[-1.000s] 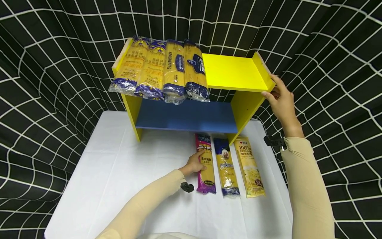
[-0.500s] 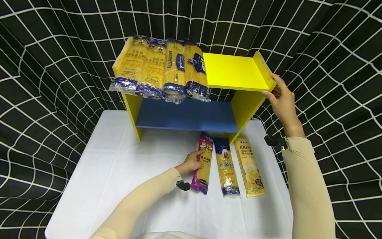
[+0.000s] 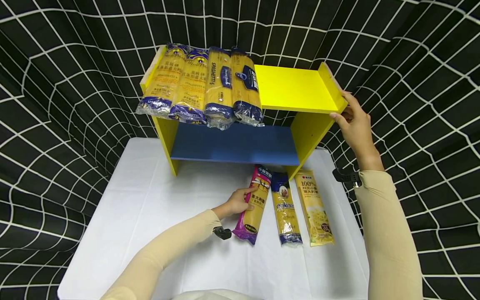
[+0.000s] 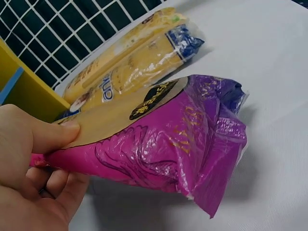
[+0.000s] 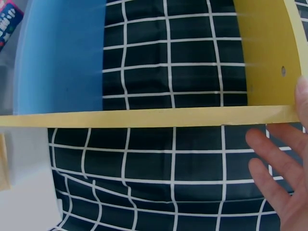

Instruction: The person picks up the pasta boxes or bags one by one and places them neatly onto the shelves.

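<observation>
My left hand (image 3: 236,201) grips a pink and purple spaghetti packet (image 3: 256,208) by its left side, below the shelf unit's front. In the left wrist view the thumb lies on top of the packet (image 4: 144,151) and the fingers curl beneath it; its purple end is raised off the cloth, with a shadow below. My right hand (image 3: 356,130) holds the upper right corner of the yellow and blue shelf unit (image 3: 296,88). The right wrist view shows several spread fingers (image 5: 274,166) beside the yellow side panel (image 5: 144,118), with the thumb at its edge.
Blue-ended (image 3: 286,210) and pale yellow (image 3: 315,208) pasta packets lie right of the held one on the white table (image 3: 150,233). Several spaghetti packets (image 3: 195,85) fill the left of the top shelf. A blue shelf (image 3: 234,143) sits below. Black gridded cloth (image 3: 423,125) surrounds everything.
My left hand has lifted the pink spaghetti packet and turned it, its lower end swinging left and its top shifting right toward the blue-ended packet. The right hand stays on the shelf corner.
</observation>
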Motion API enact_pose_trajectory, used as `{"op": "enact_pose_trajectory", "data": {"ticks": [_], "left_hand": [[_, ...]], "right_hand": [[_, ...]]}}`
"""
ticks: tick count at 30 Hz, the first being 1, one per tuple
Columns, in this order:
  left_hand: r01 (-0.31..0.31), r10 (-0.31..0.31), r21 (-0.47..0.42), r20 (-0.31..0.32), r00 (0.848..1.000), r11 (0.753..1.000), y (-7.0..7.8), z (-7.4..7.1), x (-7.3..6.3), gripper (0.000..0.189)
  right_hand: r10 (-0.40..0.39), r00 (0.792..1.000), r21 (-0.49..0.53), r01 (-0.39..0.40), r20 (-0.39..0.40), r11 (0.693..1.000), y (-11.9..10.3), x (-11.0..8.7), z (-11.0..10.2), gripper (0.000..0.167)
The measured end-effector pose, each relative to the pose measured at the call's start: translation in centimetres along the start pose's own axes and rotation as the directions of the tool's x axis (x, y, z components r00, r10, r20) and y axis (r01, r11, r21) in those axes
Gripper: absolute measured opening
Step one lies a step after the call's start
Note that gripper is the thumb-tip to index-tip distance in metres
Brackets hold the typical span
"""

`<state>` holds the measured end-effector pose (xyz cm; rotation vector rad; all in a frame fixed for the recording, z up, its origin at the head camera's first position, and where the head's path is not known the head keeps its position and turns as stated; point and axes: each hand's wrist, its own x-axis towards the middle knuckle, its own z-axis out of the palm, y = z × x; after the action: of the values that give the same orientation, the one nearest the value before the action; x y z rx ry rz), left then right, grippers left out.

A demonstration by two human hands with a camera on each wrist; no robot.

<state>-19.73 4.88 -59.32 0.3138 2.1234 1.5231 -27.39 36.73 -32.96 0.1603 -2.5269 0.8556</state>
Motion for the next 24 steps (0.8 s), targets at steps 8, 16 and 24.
{"op": "enact_pose_trajectory", "data": {"ticks": [8,16,24], "left_hand": [[-0.046,0.048,-0.017,0.098,0.994,0.999,1.1,0.1,-0.8,0.077],[-0.103,0.099,0.007,0.221,0.97,0.995,3.2,-0.2,-2.5,0.074],[-0.142,0.142,-0.019,0.288,0.947,0.99,5.5,-0.9,-4.2,0.071]], "right_hand": [[0.001,1.0,0.002,-0.001,-0.001,1.0,-0.1,0.0,0.0,0.063],[0.012,1.0,0.004,-0.012,0.012,1.0,-0.3,-0.2,0.1,0.063],[0.005,1.0,-0.005,-0.005,0.006,1.0,-0.3,-0.2,-0.1,0.063]]}}
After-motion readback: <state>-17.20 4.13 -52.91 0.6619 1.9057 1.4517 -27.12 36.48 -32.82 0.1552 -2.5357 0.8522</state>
